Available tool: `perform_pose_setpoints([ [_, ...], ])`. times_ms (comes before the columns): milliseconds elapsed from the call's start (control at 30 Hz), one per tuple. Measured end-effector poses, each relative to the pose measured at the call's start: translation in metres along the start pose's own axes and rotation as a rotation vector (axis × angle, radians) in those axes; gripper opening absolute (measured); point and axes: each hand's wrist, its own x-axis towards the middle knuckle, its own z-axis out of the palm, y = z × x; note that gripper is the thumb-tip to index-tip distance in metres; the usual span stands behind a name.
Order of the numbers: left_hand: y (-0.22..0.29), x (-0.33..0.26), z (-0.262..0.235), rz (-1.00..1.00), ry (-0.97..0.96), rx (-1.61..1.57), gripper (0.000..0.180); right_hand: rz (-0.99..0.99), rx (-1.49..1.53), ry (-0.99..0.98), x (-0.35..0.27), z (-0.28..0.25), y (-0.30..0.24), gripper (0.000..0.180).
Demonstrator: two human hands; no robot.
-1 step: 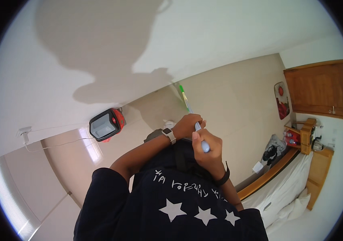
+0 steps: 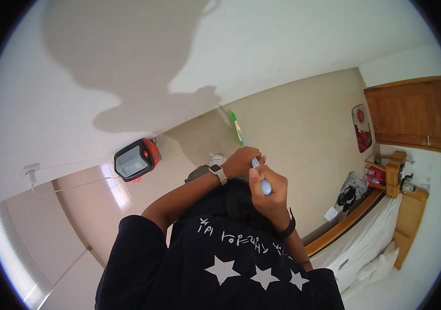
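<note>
nothing moved | both hands [image 2: 254,170] grip mop handle [image 2: 260,177] | no containers

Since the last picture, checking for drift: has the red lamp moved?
No. The red lamp sits at the same spot beside the wall edge as before.

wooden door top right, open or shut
Shut: the wooden door sits flush in its frame with no gap showing.

Lamp [image 2: 137,161] left of hands [image 2: 254,175]
</note>
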Motion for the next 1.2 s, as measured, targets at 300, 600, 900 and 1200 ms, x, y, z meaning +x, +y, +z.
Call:
perform_pose_setpoints([
  [300, 0.004, -0.005, 0.026, -0.019, -0.005, 0.045, 0.042, 0.25, 0.104, 0.159, -0.016, -0.007, 0.004, 0.035],
  [600, 0.003, 0.0, 0.025, 0.017, -0.042, 0.038, 0.039, 0.292, 0.07, 0.164, -0.02, -0.009, 0.004, 0.034],
  [900, -0.005, -0.006, 0.041, 0.19, -0.274, -0.117, 0.035, 0.199, -0.033, 0.193, -0.021, -0.006, 0.014, 0.029],
  [1200, 0.005, 0.021, 0.037, 0.092, -0.116, 0.026, 0.036, 0.213, -0.066, 0.255, -0.018, -0.017, 0.007, 0.029],
])
